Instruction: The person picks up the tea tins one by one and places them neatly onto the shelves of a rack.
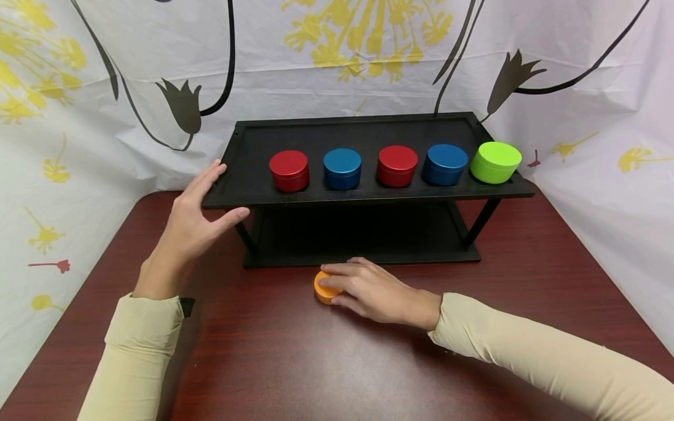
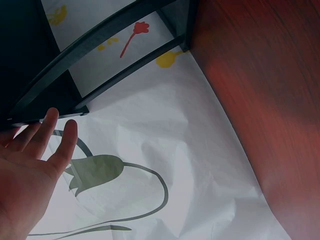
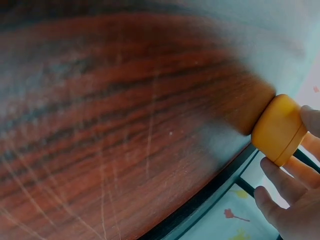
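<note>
My right hand [image 1: 371, 290] holds a round orange tin [image 1: 324, 287] on the table, just in front of the black two-tier shelf [image 1: 363, 196]. In the right wrist view, the fingers and thumb go round the side of the orange tin [image 3: 278, 127]. My left hand [image 1: 192, 225] is at the shelf's left end, its fingers extended along the edge and its thumb apart in front. Whether it bears on the shelf cannot be told. A row on the upper tier holds a red tin [image 1: 289, 171], blue tin [image 1: 342, 169], red tin [image 1: 397, 166], blue tin [image 1: 444, 165] and lime-green tin [image 1: 495, 162].
The lower tier [image 1: 363, 257] sits on a dark red wooden table [image 1: 295, 362]. Slanted posts [image 1: 481, 223] join the two tiers. Behind and beside the table hangs a white cloth [image 1: 295, 88] with yellow and grey flower prints.
</note>
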`<state>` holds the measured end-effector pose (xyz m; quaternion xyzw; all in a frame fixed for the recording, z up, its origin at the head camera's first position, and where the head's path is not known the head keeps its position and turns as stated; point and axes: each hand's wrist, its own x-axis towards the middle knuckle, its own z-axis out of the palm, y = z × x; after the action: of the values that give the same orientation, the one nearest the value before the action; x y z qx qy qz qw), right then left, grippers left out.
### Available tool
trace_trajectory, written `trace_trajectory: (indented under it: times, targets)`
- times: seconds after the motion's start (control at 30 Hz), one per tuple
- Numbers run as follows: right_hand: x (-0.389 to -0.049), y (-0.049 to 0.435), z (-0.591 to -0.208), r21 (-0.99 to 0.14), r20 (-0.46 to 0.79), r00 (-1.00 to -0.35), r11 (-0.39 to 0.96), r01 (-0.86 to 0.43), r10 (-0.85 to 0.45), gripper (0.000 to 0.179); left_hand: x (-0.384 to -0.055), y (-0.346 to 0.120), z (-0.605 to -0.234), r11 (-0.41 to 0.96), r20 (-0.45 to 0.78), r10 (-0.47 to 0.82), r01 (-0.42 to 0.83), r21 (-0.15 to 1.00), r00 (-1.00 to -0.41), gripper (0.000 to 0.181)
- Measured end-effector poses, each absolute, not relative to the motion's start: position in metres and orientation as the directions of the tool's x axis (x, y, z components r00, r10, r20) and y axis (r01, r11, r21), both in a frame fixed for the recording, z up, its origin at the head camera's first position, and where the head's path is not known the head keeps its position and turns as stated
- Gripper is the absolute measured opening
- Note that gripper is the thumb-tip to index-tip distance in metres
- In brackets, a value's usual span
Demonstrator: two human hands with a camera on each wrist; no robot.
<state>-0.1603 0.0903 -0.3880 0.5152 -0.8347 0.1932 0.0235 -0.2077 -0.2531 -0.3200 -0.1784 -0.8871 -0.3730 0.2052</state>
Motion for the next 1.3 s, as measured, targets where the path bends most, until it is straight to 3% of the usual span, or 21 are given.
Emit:
trace_trajectory:
  times: [0.47, 1.3]
  targets:
    - [-0.156, 0.088, -0.388, -0.365, 0.214, -0.502, 0.409, -0.836, -0.838, 0.037, -0.208, -0.253, -0.319, 0.662, 0.494, 0.162, 0.465, 0.588, -0.854, 0.079]
    - [-0.153, 0.077, -0.362, -0.321, 0.204, -0.458, 0.383, -0.866, -0.865, 0.038, -0.207, -0.254, -0.319, 0.661, 0.485, 0.163, 0.460, 0.592, -0.859, 0.080]
